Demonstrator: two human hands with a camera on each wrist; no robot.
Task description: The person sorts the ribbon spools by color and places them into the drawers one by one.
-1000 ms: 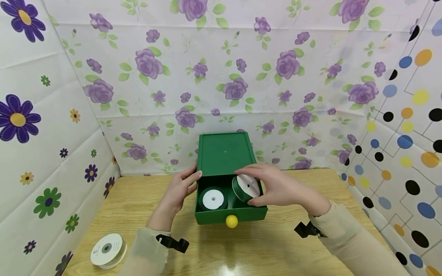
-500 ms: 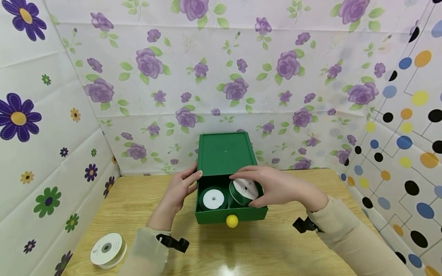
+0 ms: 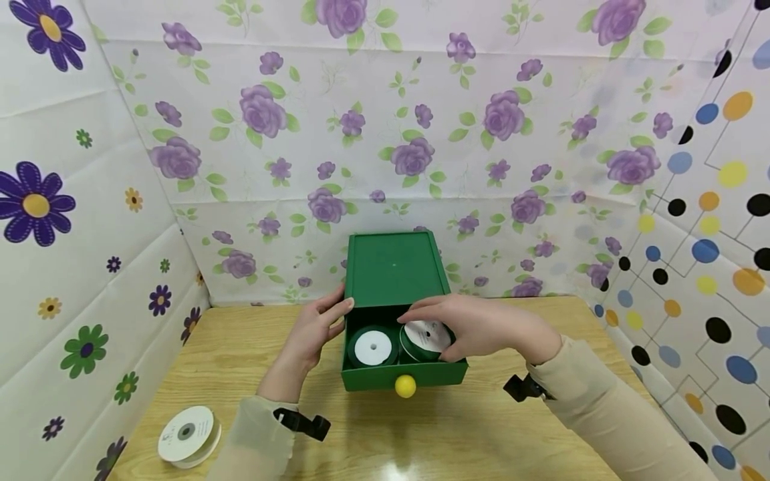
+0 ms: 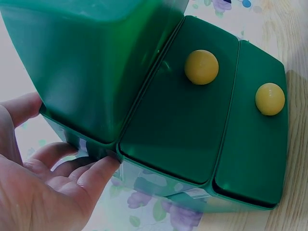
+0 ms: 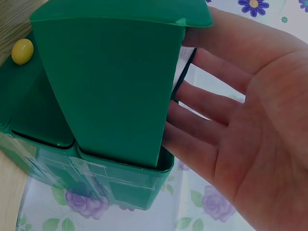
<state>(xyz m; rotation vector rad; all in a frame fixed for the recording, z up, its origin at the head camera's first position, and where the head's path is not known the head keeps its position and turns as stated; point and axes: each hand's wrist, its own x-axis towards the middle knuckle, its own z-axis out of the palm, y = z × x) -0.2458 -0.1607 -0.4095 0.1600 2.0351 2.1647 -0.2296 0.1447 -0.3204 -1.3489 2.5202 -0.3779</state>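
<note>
A green chest of drawers [image 3: 394,267] stands against the back wall, its top drawer [image 3: 369,381] pulled out by a yellow knob's [image 3: 406,386] width and more. In the drawer's left half lies a ribbon spool [image 3: 372,348] with a white disc face. My right hand [image 3: 490,327] reaches over the right half, thumb and fingers around a green ribbon spool [image 3: 424,334] with a printed white face. The right wrist view mostly hides that spool behind the drawer side [image 5: 110,91]. My left hand [image 3: 307,334] rests its fingers against the chest's left side [image 4: 91,149].
A white spool [image 3: 186,433] lies at the table's front left. Two lower drawers [image 4: 173,115] with yellow knobs [image 4: 201,67] are closed. Patterned sheets [image 3: 385,133] hang behind and at both sides of the wooden table [image 3: 505,427].
The right hand has lowered the green ribbon spool into the drawer's right half, and the spool has gone from tilted to nearly flat. The left hand stays at the chest's side.
</note>
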